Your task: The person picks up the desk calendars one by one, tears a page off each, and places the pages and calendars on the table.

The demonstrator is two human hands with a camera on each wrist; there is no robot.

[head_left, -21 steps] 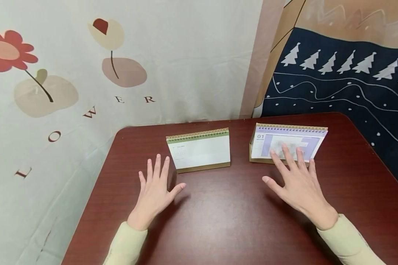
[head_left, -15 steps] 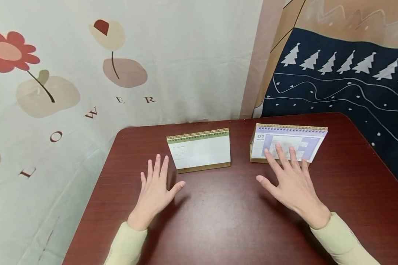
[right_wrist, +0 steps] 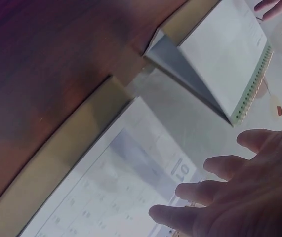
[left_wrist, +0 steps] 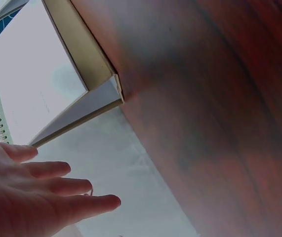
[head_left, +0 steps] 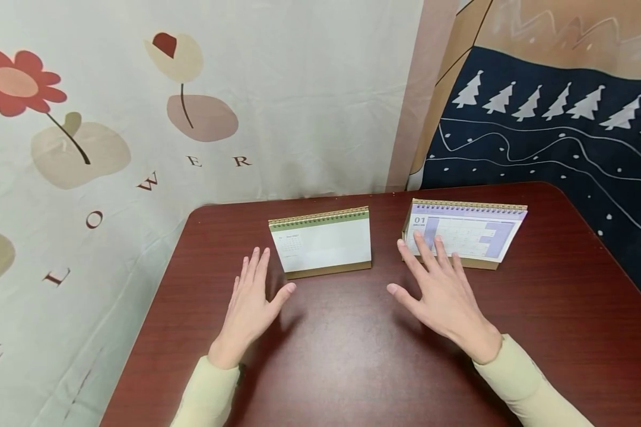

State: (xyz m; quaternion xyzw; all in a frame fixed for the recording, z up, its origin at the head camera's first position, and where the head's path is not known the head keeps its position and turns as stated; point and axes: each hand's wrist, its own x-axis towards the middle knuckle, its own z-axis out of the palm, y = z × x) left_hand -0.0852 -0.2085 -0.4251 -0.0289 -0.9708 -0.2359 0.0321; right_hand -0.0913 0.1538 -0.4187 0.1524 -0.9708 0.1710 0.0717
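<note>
Two spiral-bound desk calendars stand like tents on the table. The green-topped calendar (head_left: 328, 243) has a mostly white page and stands left of the purple one. A purple calendar (head_left: 467, 231) marked 01 stands at the right. My left hand (head_left: 251, 308), fingers straight and thumb spread, is in front of the green calendar's left side and holds nothing. My right hand (head_left: 443, 290) is spread in front of the purple calendar, its fingertips overlapping the lower left of the page in the head view. In the right wrist view the fingers (right_wrist: 195, 192) extend beside the purple page.
The dark red-brown wooden table (head_left: 347, 356) has a rounded far edge. Behind it hangs a pale cloth (head_left: 310, 107) printed with flowers and letters. A dark blue cloth (head_left: 539, 142) with white trees hangs at the right.
My right hand has moved left across the front of the purple calendar, uncovering more of its page. My left hand has turned slightly, its fingers closer together. Both calendars stay in place.
</note>
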